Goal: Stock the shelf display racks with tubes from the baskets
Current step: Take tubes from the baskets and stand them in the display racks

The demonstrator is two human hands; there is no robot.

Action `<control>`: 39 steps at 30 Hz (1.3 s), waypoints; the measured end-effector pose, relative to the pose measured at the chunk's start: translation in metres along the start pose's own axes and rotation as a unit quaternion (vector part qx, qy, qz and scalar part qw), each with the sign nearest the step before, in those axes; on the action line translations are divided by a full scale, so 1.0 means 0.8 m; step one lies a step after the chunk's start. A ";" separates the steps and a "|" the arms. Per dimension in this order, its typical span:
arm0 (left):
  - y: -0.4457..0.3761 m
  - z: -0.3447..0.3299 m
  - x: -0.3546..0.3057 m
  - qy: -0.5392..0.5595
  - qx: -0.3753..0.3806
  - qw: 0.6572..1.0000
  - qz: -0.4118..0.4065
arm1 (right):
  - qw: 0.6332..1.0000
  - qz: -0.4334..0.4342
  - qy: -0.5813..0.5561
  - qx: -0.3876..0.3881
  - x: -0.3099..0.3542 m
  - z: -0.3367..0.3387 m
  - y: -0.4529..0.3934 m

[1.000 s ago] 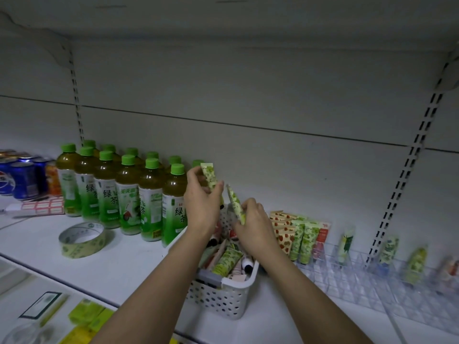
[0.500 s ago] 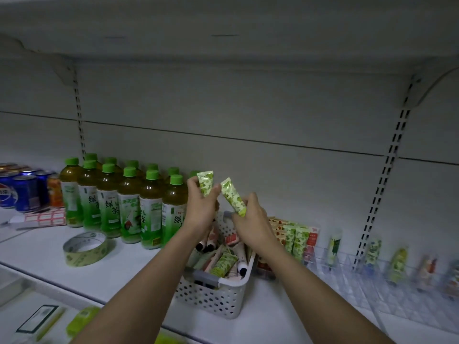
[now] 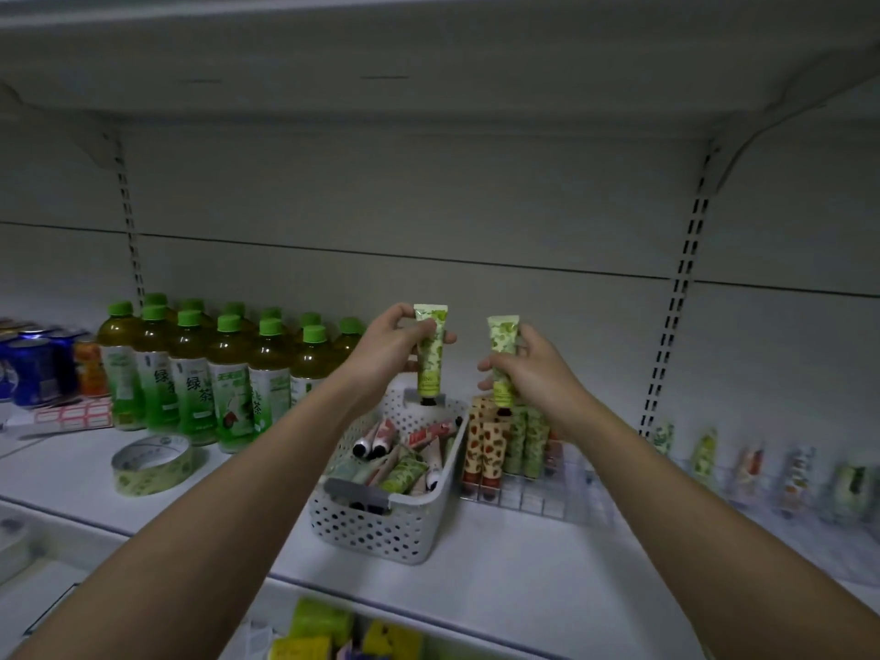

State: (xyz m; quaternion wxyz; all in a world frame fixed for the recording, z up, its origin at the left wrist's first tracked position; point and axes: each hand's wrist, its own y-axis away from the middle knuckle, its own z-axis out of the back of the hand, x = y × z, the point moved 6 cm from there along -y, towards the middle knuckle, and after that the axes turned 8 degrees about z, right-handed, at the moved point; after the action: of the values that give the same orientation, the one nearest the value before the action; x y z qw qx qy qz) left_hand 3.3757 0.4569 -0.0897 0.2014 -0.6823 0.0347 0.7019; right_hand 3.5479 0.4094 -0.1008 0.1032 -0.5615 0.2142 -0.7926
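A white shelf [image 3: 500,554] runs across the view, with a second shelf board overhead and slotted uprights on the back wall. At its left stands a block of green-capped tea bottles [image 3: 200,373], with blue and orange drink cans [image 3: 33,369] beyond them at the far left edge. A clear display rack [image 3: 562,493] of small compartments stretches along the right part of the shelf; at its left end a cluster of upright tubes [image 3: 505,440], orange-patterned in front and green-patterned behind, stands packed together, and a few single tubes stand well apart further right, blurred. Just left of the rack sits a white perforated basket [image 3: 381,521] holding a loose pile of tubes lying at mixed angles. A roll of patterned tape [image 3: 151,464] lies flat on the shelf in front of the bottles. Above the basket, the left hand [image 3: 385,350] grips a green leaf-print tube [image 3: 430,354] upright, cap down, thumb and fingers curled around its upper half. The right hand [image 3: 533,369] pinches a second green tube [image 3: 502,359], also cap down, just above the rack's left-end cluster. The two held tubes are near each other but apart.
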 end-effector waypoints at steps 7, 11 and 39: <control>0.014 -0.053 -0.017 -0.042 0.032 0.999 0.003 | 0.995 0.018 0.100 -0.012 -0.004 0.073 0.030; 0.016 -0.077 -0.019 -0.085 0.038 0.996 0.006 | 0.986 -0.001 0.167 -0.014 -0.009 0.104 0.041; -0.023 -0.122 0.022 -0.318 -0.008 0.948 -0.027 | 0.954 -0.010 0.299 0.022 -0.053 0.139 0.020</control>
State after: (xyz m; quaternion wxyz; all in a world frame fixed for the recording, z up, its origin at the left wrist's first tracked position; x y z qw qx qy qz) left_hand 3.4743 0.4464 -0.1094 0.2150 -0.4260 -0.0552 0.8771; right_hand 3.6651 0.3877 -0.1129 0.0391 -0.2986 0.2124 -0.9296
